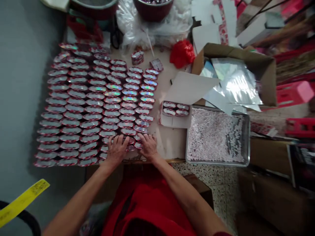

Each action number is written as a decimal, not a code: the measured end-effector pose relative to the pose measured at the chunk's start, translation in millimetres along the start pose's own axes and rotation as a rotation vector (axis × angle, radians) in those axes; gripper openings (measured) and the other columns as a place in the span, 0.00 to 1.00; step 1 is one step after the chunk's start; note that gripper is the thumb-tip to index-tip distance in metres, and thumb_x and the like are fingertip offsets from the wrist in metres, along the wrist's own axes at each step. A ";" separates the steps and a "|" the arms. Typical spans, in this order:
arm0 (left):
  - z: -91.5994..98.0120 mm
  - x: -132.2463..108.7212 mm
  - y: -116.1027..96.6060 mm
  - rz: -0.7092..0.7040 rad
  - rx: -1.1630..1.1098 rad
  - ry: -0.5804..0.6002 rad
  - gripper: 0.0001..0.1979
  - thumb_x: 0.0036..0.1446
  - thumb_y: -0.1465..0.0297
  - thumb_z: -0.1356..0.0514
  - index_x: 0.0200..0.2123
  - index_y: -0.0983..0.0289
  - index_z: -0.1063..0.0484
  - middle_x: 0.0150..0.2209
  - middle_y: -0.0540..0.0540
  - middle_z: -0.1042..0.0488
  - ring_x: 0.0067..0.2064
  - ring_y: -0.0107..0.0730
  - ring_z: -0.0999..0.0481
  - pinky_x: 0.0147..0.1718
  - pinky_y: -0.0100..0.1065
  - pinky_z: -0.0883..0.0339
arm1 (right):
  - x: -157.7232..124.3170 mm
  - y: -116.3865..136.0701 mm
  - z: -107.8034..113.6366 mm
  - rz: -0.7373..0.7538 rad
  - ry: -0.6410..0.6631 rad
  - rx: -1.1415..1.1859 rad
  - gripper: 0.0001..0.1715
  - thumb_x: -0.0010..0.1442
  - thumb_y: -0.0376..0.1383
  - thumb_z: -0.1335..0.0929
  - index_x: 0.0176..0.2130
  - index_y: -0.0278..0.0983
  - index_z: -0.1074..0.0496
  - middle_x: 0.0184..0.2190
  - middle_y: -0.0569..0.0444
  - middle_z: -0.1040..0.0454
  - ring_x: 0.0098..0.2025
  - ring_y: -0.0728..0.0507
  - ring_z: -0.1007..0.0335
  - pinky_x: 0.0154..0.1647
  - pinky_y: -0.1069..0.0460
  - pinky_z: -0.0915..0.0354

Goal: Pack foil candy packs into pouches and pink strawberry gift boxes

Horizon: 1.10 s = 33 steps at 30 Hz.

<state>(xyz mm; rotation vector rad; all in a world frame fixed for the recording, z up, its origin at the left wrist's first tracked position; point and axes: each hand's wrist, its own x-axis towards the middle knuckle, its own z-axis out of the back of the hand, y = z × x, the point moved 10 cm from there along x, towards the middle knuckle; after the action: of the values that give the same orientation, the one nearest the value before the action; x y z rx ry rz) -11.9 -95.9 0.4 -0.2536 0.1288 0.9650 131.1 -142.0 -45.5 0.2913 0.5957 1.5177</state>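
Observation:
Rows of small oval packets (pixel 93 108) with red rims and shiny holographic tops cover the left part of a low table (pixel 169 144). My left hand (pixel 116 150) lies on the packets at the near edge, fingers bent over one of them. Just to its right, my right hand (pixel 148 146) rests on the last packets of the front rows, fingers curled down onto them. A packet (pixel 130 144) shows between the two hands. Whether either hand actually grips a packet is hidden by the fingers.
A small white box (pixel 175 114) holding several packets sits right of the rows. A metal tray (pixel 218 136) of tiny pinkish pieces lies at the table's right end. Behind are a cardboard box (pixel 248 72) of silvery sheets, a red bag (pixel 182 53), bowls and plastic bags.

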 end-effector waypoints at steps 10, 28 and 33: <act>-28.7 13.9 -31.4 -0.034 -0.027 0.025 0.25 0.61 0.70 0.38 0.62 0.65 0.32 0.53 0.68 0.22 0.55 0.56 0.24 0.53 0.49 0.30 | -17.8 -138.5 192.4 -0.082 -0.367 -0.080 0.39 0.60 0.52 0.24 0.63 0.40 0.32 0.56 0.43 0.23 0.57 0.33 0.29 0.62 0.41 0.43; 46.4 188.7 -193.5 -0.324 -0.231 -0.099 0.33 0.56 0.66 0.27 0.63 0.61 0.33 0.57 0.65 0.25 0.60 0.53 0.26 0.62 0.47 0.31 | 18.3 -216.2 179.0 0.010 -0.201 -0.171 0.30 0.67 0.43 0.28 0.64 0.38 0.31 0.58 0.41 0.25 0.60 0.30 0.36 0.57 0.41 0.44; 24.1 208.3 -211.4 -0.356 -0.022 0.054 0.36 0.54 0.73 0.28 0.65 0.64 0.34 0.56 0.67 0.26 0.58 0.57 0.27 0.58 0.51 0.30 | 14.1 -215.4 186.4 -0.034 -0.219 -0.233 0.26 0.68 0.41 0.29 0.63 0.40 0.30 0.57 0.41 0.26 0.56 0.31 0.36 0.54 0.40 0.44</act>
<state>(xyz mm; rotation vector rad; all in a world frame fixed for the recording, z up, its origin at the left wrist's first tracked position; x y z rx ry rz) 280.1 -38.5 10.6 -0.3113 0.1174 0.6065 411.7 -106.0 -8.9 0.2619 0.2462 1.4832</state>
